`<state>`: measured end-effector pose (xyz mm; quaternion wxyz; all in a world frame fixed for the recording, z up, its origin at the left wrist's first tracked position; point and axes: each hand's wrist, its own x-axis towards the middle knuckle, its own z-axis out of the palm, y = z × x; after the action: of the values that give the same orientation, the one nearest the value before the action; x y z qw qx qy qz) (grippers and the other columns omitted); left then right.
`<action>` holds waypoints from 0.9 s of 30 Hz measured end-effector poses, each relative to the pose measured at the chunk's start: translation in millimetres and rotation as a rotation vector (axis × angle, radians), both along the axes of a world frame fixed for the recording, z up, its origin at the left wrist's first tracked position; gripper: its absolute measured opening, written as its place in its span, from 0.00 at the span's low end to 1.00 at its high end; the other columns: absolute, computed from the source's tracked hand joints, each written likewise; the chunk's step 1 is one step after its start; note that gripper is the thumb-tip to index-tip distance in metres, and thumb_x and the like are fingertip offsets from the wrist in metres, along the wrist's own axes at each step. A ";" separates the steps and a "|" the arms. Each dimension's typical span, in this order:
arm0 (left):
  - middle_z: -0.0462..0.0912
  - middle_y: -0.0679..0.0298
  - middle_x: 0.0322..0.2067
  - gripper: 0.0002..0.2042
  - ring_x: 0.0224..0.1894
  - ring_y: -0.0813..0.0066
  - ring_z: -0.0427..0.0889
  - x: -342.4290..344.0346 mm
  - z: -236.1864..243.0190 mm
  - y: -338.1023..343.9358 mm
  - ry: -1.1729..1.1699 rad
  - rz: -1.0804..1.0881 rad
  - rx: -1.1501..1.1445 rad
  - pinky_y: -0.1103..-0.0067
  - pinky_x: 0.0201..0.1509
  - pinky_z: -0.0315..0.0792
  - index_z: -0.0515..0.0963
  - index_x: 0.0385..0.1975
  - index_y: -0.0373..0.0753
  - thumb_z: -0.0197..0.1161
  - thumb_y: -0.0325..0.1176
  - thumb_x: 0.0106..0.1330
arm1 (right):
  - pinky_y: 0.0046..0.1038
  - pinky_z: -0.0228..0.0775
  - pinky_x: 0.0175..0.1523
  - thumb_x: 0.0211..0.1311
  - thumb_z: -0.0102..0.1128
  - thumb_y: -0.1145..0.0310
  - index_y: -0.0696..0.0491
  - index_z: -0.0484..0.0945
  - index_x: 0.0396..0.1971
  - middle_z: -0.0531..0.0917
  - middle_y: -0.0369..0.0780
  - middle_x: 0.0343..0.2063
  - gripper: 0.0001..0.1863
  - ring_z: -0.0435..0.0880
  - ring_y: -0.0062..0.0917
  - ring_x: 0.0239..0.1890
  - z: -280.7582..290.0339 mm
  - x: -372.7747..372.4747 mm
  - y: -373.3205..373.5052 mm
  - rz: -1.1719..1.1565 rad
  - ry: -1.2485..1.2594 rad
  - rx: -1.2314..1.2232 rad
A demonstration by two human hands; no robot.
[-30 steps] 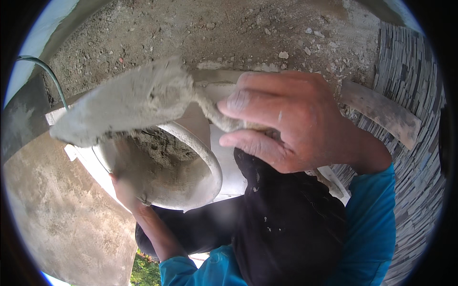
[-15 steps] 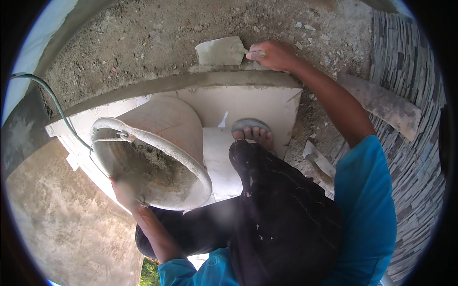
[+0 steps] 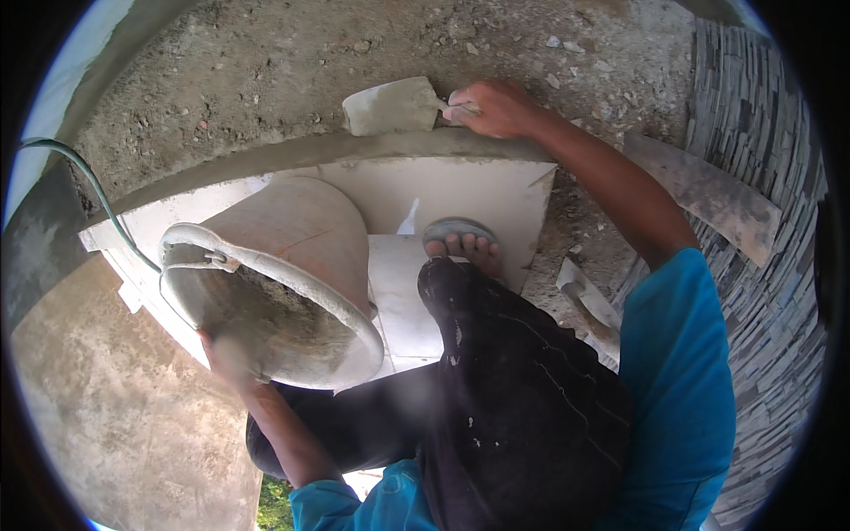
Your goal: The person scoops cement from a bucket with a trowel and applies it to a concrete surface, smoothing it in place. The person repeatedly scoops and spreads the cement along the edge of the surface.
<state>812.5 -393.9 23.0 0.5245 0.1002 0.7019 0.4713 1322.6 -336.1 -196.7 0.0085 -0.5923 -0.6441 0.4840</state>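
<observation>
Head view, one trowel [image 3: 391, 106] in right hand [image 3: 496, 108], left hand [image 3: 230, 358] on one bucket [image 3: 305, 221]

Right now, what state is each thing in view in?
Bucket: tipped, mouth toward the person.
Mortar: in the bucket; wetness unclear.
Left hand: at the bucket's rim; fingers blurred.
Right hand: closed on the trowel's handle.
Trowel: held, blade pointing left.
Other tool: lying unheld.
Board: lying unheld.
Green hose: curved.
</observation>
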 end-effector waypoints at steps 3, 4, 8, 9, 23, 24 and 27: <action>0.77 0.58 0.26 0.27 0.19 0.75 0.75 23.5 4.8 3.8 0.103 -0.054 -0.005 0.81 0.20 0.71 0.69 0.56 0.27 0.45 0.51 0.80 | 0.43 0.74 0.44 0.68 0.57 0.49 0.49 0.86 0.38 0.85 0.45 0.31 0.19 0.85 0.44 0.37 13.1 7.7 -10.7 -0.030 0.034 0.112; 0.77 0.59 0.26 0.27 0.18 0.75 0.74 12.2 1.6 1.4 0.068 -0.062 0.007 0.81 0.19 0.70 0.69 0.56 0.28 0.45 0.52 0.80 | 0.44 0.75 0.44 0.68 0.57 0.49 0.49 0.86 0.39 0.86 0.45 0.32 0.19 0.85 0.45 0.38 20.1 11.8 -12.4 -0.026 0.028 0.119; 0.76 0.60 0.25 0.27 0.17 0.75 0.73 18.4 6.9 3.2 0.033 -0.045 -0.004 0.80 0.17 0.69 0.70 0.55 0.29 0.46 0.52 0.80 | 0.44 0.75 0.46 0.68 0.57 0.49 0.49 0.86 0.43 0.87 0.45 0.35 0.20 0.85 0.44 0.41 50.9 24.1 -14.8 0.011 0.035 0.154; 0.76 0.60 0.25 0.26 0.16 0.75 0.73 23.0 8.0 4.7 0.031 -0.024 -0.014 0.80 0.17 0.69 0.71 0.55 0.29 0.46 0.52 0.80 | 0.44 0.75 0.47 0.68 0.57 0.49 0.49 0.86 0.43 0.87 0.45 0.35 0.20 0.85 0.44 0.41 60.0 26.8 -15.1 0.014 0.025 0.143; 0.82 0.44 0.43 0.33 0.39 0.57 0.85 11.0 4.6 1.7 0.174 -0.064 -0.082 0.68 0.39 0.82 0.67 0.63 0.26 0.49 0.55 0.77 | 0.42 0.75 0.45 0.67 0.56 0.45 0.44 0.86 0.38 0.85 0.43 0.29 0.19 0.85 0.39 0.37 5.4 52.2 -9.5 -0.045 -0.160 0.078; 0.82 0.44 0.43 0.33 0.40 0.56 0.85 11.3 4.9 1.2 0.189 -0.087 -0.089 0.67 0.40 0.82 0.67 0.63 0.25 0.49 0.55 0.77 | 0.43 0.75 0.45 0.67 0.56 0.44 0.44 0.86 0.38 0.85 0.43 0.29 0.20 0.85 0.39 0.37 -0.8 50.3 -12.5 -0.035 -0.148 0.073; 0.82 0.44 0.43 0.34 0.39 0.56 0.84 13.5 6.2 0.2 0.170 -0.111 -0.059 0.67 0.41 0.82 0.65 0.64 0.25 0.48 0.55 0.78 | 0.44 0.75 0.45 0.67 0.56 0.44 0.45 0.86 0.38 0.85 0.43 0.29 0.20 0.85 0.40 0.37 -7.0 44.2 -14.7 -0.016 -0.124 0.066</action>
<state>826.0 -393.7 29.2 0.4910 0.1629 0.7509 0.4106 1366.8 -350.8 -203.7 -0.0080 -0.6258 -0.6542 0.4246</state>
